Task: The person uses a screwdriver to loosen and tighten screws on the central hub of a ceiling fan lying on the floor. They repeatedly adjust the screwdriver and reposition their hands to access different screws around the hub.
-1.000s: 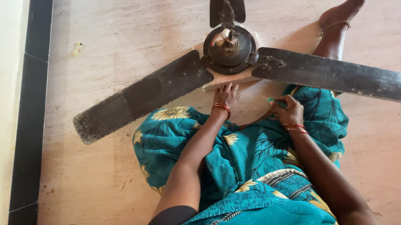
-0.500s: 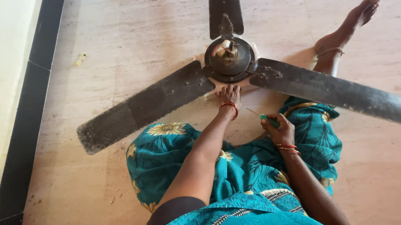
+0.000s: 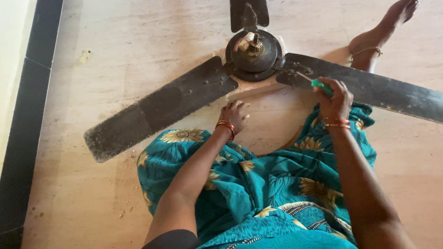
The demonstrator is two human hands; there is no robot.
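The right hand (image 3: pixel 336 101) has brought its screwdriver (image 3: pixel 320 86) up to the fan blade (image 3: pixel 385 92).

Both arms reach forward. The left hand (image 3: pixel 235 116) hangs low with fingers loosely curled, knuckles up, orange bangles at the wrist. The right hand (image 3: pixel 335 99) is raised further out, fingers closed in a fist-like grip, bangles at its wrist.
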